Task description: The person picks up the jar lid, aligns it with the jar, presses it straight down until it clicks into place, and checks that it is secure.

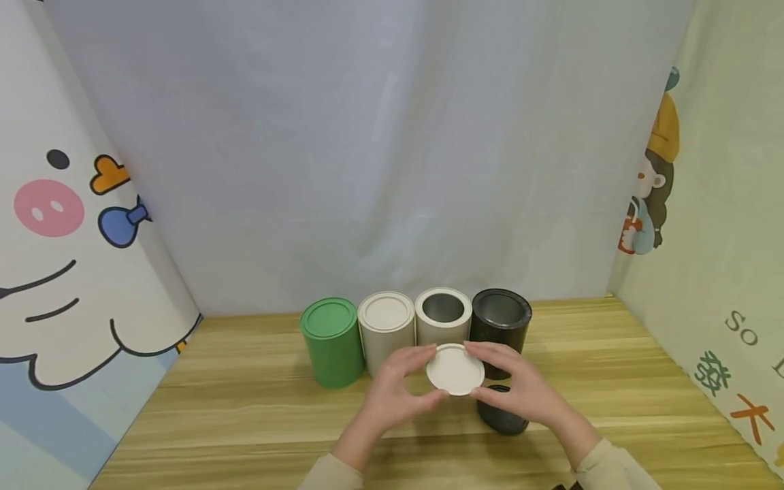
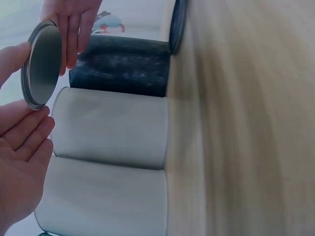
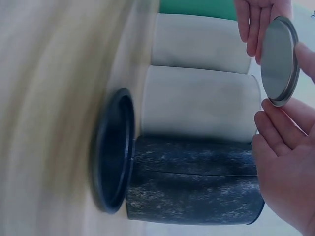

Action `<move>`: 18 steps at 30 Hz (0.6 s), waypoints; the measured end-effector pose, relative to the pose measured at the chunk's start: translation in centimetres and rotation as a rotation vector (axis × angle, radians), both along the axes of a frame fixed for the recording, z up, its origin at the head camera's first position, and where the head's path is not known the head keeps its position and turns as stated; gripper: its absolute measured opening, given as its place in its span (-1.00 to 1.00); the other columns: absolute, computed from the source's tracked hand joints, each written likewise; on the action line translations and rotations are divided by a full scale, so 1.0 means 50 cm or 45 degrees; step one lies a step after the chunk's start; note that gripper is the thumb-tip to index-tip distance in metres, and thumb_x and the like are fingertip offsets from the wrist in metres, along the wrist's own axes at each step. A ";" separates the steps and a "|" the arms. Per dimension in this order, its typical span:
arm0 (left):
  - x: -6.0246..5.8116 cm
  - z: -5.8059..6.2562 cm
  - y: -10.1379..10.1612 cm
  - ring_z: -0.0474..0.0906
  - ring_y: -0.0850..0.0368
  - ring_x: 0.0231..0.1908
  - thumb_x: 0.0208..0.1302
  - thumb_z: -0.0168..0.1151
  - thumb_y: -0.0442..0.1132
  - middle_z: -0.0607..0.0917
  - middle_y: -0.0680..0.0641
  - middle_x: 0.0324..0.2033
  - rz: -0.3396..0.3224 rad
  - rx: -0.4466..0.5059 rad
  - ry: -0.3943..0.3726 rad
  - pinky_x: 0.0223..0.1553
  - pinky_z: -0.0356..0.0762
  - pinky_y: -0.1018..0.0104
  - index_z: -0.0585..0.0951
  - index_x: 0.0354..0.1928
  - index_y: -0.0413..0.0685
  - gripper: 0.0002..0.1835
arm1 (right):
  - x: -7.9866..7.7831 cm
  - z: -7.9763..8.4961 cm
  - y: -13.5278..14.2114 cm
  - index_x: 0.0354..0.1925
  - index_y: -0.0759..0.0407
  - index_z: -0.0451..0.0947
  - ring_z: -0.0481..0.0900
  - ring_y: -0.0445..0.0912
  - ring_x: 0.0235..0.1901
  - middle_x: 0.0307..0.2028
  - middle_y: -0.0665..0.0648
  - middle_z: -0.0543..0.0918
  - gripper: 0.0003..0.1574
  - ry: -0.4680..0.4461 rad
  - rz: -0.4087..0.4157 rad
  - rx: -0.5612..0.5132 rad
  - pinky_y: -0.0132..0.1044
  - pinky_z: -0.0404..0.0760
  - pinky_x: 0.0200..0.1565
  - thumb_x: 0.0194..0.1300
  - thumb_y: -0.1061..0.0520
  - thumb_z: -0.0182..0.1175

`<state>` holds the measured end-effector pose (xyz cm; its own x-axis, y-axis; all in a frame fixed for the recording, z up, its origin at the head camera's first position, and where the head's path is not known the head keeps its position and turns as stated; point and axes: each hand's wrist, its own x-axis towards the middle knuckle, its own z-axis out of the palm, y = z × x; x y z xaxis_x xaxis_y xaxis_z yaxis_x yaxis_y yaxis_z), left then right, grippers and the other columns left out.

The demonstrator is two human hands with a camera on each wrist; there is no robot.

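A round white lid [image 1: 455, 369] is held up over the table by both hands, its pale top tilted toward the head camera. On its left edge my left hand [image 1: 401, 386] pinches it with thumb and fingertips; my right hand [image 1: 517, 384] grips the opposite edge the same way. Both wrist views show its grey metal underside [image 2: 43, 66]. Just behind the lid stands an open white can [image 1: 443, 309] with a dark interior. To its right is an open black can [image 1: 501, 313], partly covered by the right hand. A black lid [image 1: 503, 416] lies below that hand, in front of the black can.
Left of the open white can, in the same row, stand a lidded white can [image 1: 386, 313] and a lidded green can [image 1: 331, 320]. The wooden table [image 1: 245, 415] ends at a grey curtain [image 1: 367, 156]. Printed panels flank it on both sides.
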<state>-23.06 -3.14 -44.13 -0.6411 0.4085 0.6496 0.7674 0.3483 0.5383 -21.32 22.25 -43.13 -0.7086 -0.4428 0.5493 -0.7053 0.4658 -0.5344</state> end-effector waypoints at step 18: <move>-0.039 0.077 0.017 0.56 -0.14 0.11 -0.03 0.58 -0.19 0.66 -0.20 0.09 0.130 -0.082 0.099 0.20 0.48 0.04 0.64 0.11 -0.32 -0.37 | -0.041 0.057 -0.002 0.27 0.32 0.49 0.44 0.19 0.22 0.24 0.25 0.53 -0.28 0.097 -0.103 -0.022 0.18 0.49 0.10 0.13 0.31 0.42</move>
<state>-25.02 -2.27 -40.27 -0.6304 0.3861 0.6734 0.7646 0.4585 0.4529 -23.38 22.15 -40.27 -0.6973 -0.3759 0.6103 -0.7049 0.5138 -0.4889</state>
